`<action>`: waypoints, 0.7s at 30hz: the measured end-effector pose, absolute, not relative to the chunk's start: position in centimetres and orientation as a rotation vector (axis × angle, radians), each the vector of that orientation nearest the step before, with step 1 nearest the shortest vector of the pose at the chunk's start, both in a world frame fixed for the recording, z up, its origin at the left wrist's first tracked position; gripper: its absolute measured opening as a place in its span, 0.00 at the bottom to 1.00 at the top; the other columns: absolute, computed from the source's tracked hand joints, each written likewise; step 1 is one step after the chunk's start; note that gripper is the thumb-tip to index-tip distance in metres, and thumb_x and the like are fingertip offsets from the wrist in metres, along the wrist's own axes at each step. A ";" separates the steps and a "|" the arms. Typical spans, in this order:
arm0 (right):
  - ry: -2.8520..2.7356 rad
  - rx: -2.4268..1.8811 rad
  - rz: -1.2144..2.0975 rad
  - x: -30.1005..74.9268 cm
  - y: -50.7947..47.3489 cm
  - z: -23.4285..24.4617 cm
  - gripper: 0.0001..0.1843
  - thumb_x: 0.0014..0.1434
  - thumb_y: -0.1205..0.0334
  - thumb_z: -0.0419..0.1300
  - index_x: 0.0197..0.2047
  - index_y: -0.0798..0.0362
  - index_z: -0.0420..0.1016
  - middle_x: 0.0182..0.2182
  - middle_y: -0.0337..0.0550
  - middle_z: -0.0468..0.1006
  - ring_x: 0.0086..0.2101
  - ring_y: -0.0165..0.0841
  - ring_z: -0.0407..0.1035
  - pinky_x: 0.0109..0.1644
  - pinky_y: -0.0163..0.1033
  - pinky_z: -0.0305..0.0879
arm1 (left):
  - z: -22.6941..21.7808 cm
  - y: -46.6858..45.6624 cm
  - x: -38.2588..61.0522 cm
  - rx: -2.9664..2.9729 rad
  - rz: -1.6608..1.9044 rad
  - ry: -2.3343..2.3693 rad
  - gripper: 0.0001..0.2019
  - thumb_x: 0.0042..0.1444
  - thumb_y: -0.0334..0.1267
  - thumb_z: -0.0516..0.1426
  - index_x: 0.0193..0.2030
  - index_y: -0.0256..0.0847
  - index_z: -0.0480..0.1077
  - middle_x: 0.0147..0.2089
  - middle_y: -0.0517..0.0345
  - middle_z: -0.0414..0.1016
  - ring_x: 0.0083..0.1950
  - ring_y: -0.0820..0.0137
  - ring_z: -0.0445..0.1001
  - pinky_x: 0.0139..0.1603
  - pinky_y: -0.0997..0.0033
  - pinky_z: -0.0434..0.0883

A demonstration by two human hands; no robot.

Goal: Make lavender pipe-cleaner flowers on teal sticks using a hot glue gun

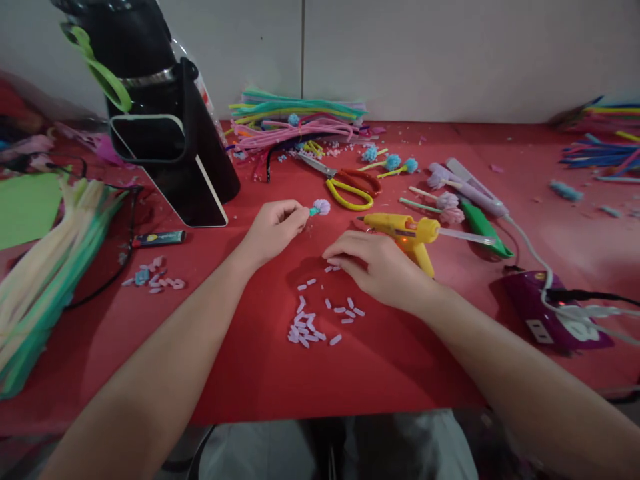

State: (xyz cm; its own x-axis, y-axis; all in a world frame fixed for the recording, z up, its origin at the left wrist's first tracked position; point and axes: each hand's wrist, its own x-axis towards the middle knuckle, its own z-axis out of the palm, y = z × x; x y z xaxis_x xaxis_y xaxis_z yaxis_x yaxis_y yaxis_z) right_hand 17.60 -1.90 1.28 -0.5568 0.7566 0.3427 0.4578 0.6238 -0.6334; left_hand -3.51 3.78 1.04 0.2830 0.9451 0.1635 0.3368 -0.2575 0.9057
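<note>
My left hand point(273, 229) is closed in a pinch on a small craft flower point(320, 207) with a lilac head and a teal stem, held just above the red table point(400, 347). My right hand point(377, 267) lies palm down with its fingertips pinching at a small lilac piece point(332, 267) on the table. Several more short lilac pieces point(313, 323) lie scattered just in front of both hands. A yellow glue gun point(413, 233) rests right behind my right hand.
Yellow-and-red scissors point(350, 187) lie behind the hands, with finished flowers point(443, 200), a green tool point(483, 227) and a lilac tool point(470, 183) to the right. Pipe cleaners are piled at the back point(295, 120) and left point(45, 267). A black stand point(160, 120) holds a phone. A purple power strip point(550, 313) sits right.
</note>
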 end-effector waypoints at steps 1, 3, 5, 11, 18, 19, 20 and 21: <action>-2.221 -0.958 0.654 17.6 -1.8 1.2 0.08 0.67 0.70 0.57 0.41 0.51 0.77 0.38 0.44 0.81 0.38 0.34 0.75 0.47 0.41 0.70 | 1.1 3.8 -3.5 1.758 0.965 1.169 0.17 0.62 0.38 0.55 0.21 0.39 0.63 0.20 0.65 0.60 0.23 0.77 0.56 0.27 0.72 0.56; -2.170 -0.983 0.674 17.7 -1.8 1.3 0.06 0.66 0.69 0.59 0.39 0.51 0.77 0.36 0.42 0.81 0.37 0.33 0.75 0.45 0.40 0.70 | 1.3 3.7 -3.5 1.762 0.958 1.177 0.17 0.62 0.38 0.54 0.21 0.39 0.63 0.20 0.64 0.60 0.23 0.77 0.56 0.27 0.72 0.56; -2.124 -1.006 0.678 17.7 -1.8 1.4 0.05 0.65 0.67 0.61 0.36 0.51 0.75 0.34 0.41 0.80 0.35 0.33 0.74 0.43 0.40 0.69 | 1.6 3.6 -3.4 1.767 0.956 1.191 0.17 0.62 0.38 0.54 0.21 0.39 0.63 0.19 0.64 0.60 0.23 0.77 0.56 0.27 0.73 0.56; -2.074 -1.001 0.579 17.9 -1.8 1.6 0.07 0.64 0.68 0.61 0.33 0.50 0.70 0.31 0.39 0.77 0.33 0.33 0.71 0.41 0.41 0.67 | 2.2 3.0 -3.0 1.748 0.921 1.153 0.18 0.62 0.39 0.54 0.21 0.39 0.63 0.19 0.64 0.61 0.22 0.78 0.57 0.26 0.73 0.57; -1.937 -1.042 0.539 17.8 -2.1 1.8 0.05 0.66 0.61 0.62 0.38 0.48 0.78 0.36 0.41 0.83 0.36 0.34 0.76 0.44 0.42 0.72 | 3.6 1.9 -3.4 1.553 0.786 1.126 0.17 0.59 0.36 0.56 0.19 0.39 0.63 0.16 0.63 0.59 0.20 0.78 0.55 0.23 0.73 0.54; -1.903 -1.043 0.544 17.7 -2.2 1.9 0.05 0.66 0.59 0.63 0.39 0.48 0.80 0.37 0.41 0.84 0.37 0.34 0.77 0.44 0.41 0.73 | 3.9 1.8 -3.6 1.525 0.732 1.115 0.18 0.58 0.35 0.56 0.18 0.40 0.62 0.16 0.62 0.59 0.19 0.78 0.55 0.22 0.73 0.53; -1.871 -1.051 0.554 17.7 -2.3 1.9 0.05 0.66 0.58 0.63 0.40 0.48 0.81 0.38 0.41 0.85 0.36 0.34 0.78 0.44 0.41 0.74 | 4.0 1.7 -3.8 1.506 0.678 1.101 0.18 0.58 0.35 0.56 0.17 0.40 0.61 0.16 0.62 0.58 0.19 0.78 0.55 0.22 0.72 0.52; -1.840 -1.067 0.562 17.7 -2.4 2.0 0.06 0.66 0.58 0.63 0.41 0.48 0.81 0.37 0.41 0.85 0.36 0.34 0.78 0.43 0.41 0.74 | 4.2 1.7 -4.0 1.483 0.650 1.093 0.18 0.57 0.35 0.57 0.17 0.40 0.61 0.15 0.62 0.57 0.19 0.78 0.53 0.21 0.72 0.51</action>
State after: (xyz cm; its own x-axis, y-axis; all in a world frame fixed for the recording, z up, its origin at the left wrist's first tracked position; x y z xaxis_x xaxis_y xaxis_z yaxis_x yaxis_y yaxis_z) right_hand 17.70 -2.43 1.97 -0.2144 0.8508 0.4797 0.4379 0.5227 -0.7315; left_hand -4.00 1.72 4.18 0.4181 0.8920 -0.1719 0.2742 0.0565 0.9600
